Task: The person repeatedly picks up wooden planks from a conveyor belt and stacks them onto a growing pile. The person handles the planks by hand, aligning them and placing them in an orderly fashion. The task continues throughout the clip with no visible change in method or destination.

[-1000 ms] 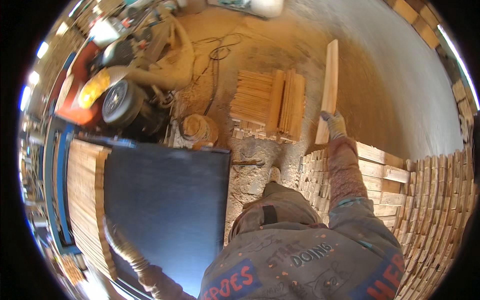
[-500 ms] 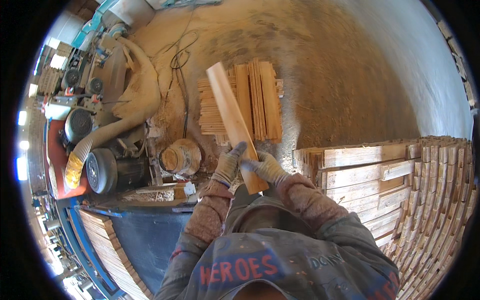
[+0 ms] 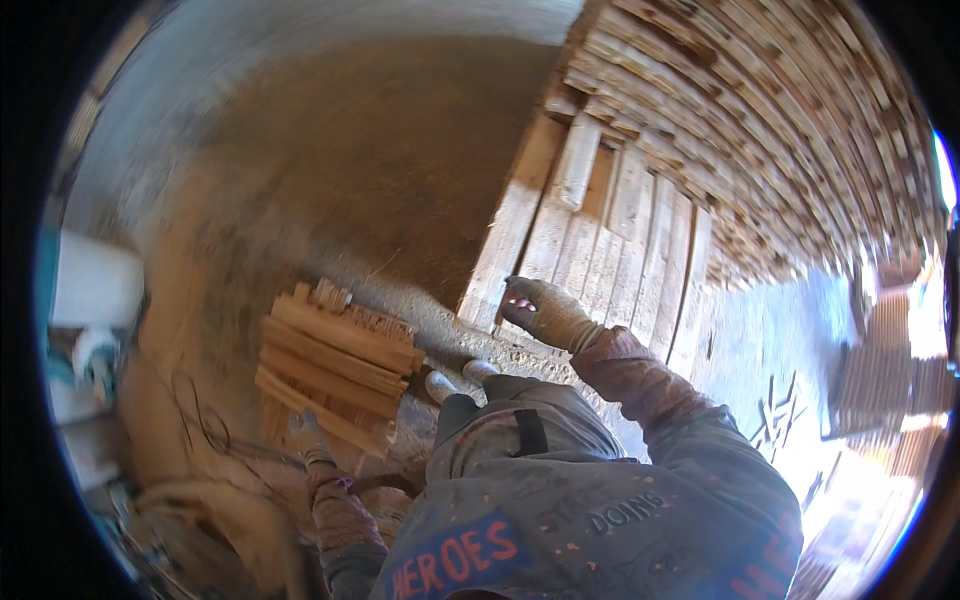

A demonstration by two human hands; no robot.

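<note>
My right hand [image 3: 548,314], in a worn light glove, is at the near left edge of the big stack of rough boards [image 3: 575,250]. Its fingers are half curled and apart, with nothing seen between them. Low on the left, my gloved left hand [image 3: 309,437] is beside the outer board of a small pile of smooth planks [image 3: 335,362]. Blur hides how its fingers are set and whether they touch that board. Neither hand visibly carries a plank.
The large stack rises in many layers at the upper right. Cables [image 3: 205,425] lie on the dusty floor left of the plank pile, near a blurred hose [image 3: 215,500]. My shoes [image 3: 455,380] stand between pile and stack. More stacked boards [image 3: 875,345] stand at the far right.
The plank held in both hands is out of them. My hands have parted, the left toward the plank pile, the right toward the big stack. My view has swung right.
</note>
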